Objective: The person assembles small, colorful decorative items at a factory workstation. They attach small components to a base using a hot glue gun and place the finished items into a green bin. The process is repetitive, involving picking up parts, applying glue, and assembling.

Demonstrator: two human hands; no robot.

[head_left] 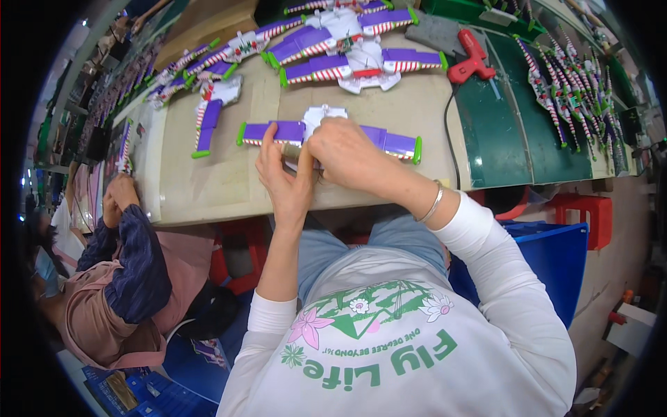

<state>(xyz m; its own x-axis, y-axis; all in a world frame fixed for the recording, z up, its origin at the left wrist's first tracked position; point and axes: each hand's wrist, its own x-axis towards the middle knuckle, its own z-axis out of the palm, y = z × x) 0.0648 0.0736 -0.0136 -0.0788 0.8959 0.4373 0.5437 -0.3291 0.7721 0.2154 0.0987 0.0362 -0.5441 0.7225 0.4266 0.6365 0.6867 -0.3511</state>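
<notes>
In front of me on the table lies a toy wing assembly (pixel 401 144), with purple panels, red-and-white striped edges, green tips and a white middle. My left hand (pixel 283 177) grips its left wing near the middle, the index finger lying over the purple panel. Pressed close beside it, my right hand (pixel 347 151) is closed over the white centre. Its fingertips and whatever they pinch are hidden behind the hand. A small brownish piece (pixel 295 152) shows between my left fingers; its kind is unclear.
Several similar wing assemblies (pixel 363 69) are stacked beyond my hands. A red glue gun (pixel 472 59) with a dark cord lies at the back right. More wings (pixel 573 97) stand on the green surface (pixel 500 132). A co-worker's hands (pixel 120 198) work at left. Red stools (pixel 587 215) stand below.
</notes>
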